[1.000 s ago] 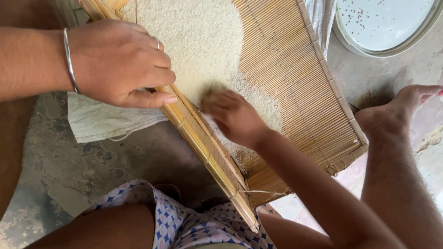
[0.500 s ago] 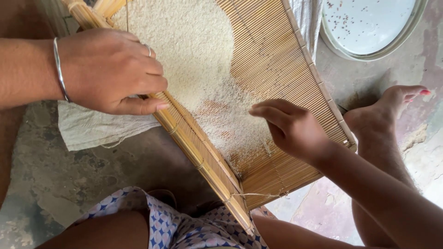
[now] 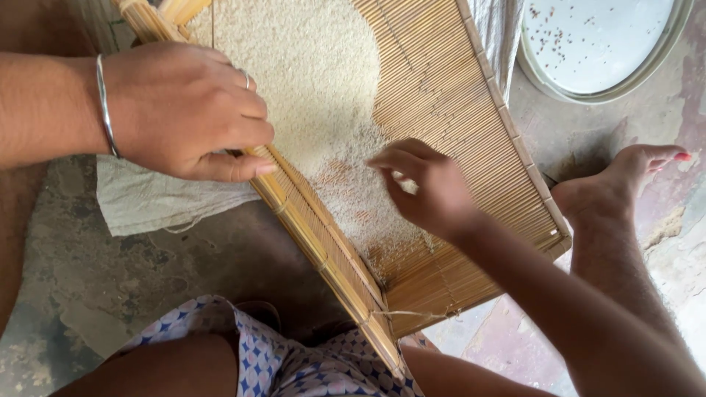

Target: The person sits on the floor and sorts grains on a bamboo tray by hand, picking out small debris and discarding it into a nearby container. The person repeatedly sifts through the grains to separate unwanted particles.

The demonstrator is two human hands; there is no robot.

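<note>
Hands sorting rice on a bamboo winnowing tray

The left hand (image 3: 184, 110) is closed around the bamboo winnowing tray (image 3: 471, 140) rim at 10 o'clock; the right hand (image 3: 426, 184) pinches grains with curled fingers from the rice (image 3: 309, 73) heaped at 12 o'clock.

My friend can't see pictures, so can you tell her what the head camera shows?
A person's right hand picks with pinched fingertips through a spread of pale rice on a flat woven bamboo tray. The left hand, wearing a thin metal bangle, grips the tray's thick near rim. A round white plate dotted with dark specks lies on the floor beyond, near a bare foot.
</note>
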